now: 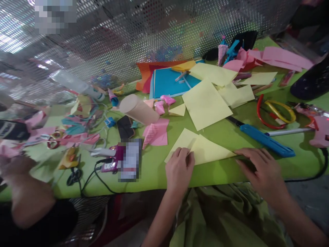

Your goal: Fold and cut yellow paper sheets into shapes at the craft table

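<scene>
In front of me on the green table lies a pale yellow sheet of paper [209, 149], folded over into a long point toward the right. My left hand [180, 168] holds its left part down, with bent fingers and the thumb close together at the fold. At the paper's right tip is my right hand [264, 171], its forefinger and thumb closing around the tip with a small gap between them. Just beyond the folded piece lies a flat yellow square sheet [207, 103]. A blue utility knife [266, 139] rests beyond my right hand.
Red-and-yellow-handled scissors [276, 111] and a pink glue gun [320, 127] lie right. Blue sheets [171, 82] and a cardboard tube [138, 108] stand farther back. A phone [130, 159] and cables lie left. Another person's arm [28, 188] rests at the far left.
</scene>
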`<action>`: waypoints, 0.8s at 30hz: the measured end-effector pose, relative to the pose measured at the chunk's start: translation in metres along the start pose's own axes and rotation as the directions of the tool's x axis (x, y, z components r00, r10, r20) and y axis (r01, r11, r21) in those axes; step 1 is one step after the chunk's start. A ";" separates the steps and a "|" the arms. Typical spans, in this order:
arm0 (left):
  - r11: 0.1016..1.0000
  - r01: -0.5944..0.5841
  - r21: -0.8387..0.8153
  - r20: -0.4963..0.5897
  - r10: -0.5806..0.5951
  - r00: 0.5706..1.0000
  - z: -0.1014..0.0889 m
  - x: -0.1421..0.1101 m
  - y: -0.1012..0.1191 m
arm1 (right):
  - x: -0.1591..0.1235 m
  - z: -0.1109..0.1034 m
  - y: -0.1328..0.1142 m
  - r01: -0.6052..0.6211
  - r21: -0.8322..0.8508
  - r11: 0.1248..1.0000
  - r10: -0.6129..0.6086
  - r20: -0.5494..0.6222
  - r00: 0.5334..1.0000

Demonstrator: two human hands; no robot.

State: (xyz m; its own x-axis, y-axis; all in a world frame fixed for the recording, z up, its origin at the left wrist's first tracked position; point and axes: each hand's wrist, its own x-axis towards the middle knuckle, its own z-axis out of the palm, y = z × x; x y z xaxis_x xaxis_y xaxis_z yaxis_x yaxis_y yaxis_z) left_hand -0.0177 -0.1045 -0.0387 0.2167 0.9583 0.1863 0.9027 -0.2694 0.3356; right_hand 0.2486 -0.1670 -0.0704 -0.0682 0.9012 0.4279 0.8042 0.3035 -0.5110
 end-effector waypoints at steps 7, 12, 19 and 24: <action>1.000 0.000 -0.013 -0.010 0.000 1.000 0.000 -0.002 0.000 | -0.005 -0.001 -0.001 0.038 -0.015 0.999 -0.038 0.005 0.999; 0.999 0.019 -0.031 0.010 -0.019 1.000 -0.001 -0.003 0.001 | -0.011 0.001 0.003 0.070 -0.029 0.997 -0.069 0.038 0.997; 1.000 0.017 -0.012 0.001 -0.017 1.000 0.000 0.000 0.001 | -0.012 0.002 0.003 0.070 -0.051 0.996 -0.068 0.042 0.997; 1.000 0.018 0.004 -0.018 -0.018 1.000 0.002 0.000 0.001 | -0.009 0.001 -0.001 0.069 -0.083 0.994 -0.067 0.024 0.997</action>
State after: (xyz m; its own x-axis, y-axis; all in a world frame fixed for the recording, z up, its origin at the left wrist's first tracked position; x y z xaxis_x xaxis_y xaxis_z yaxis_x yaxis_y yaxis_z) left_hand -0.0160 -0.1045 -0.0402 0.1936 0.9612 0.1964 0.9078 -0.2514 0.3356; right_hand 0.2480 -0.1746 -0.0747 -0.1364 0.8858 0.4435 0.8438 0.3385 -0.4164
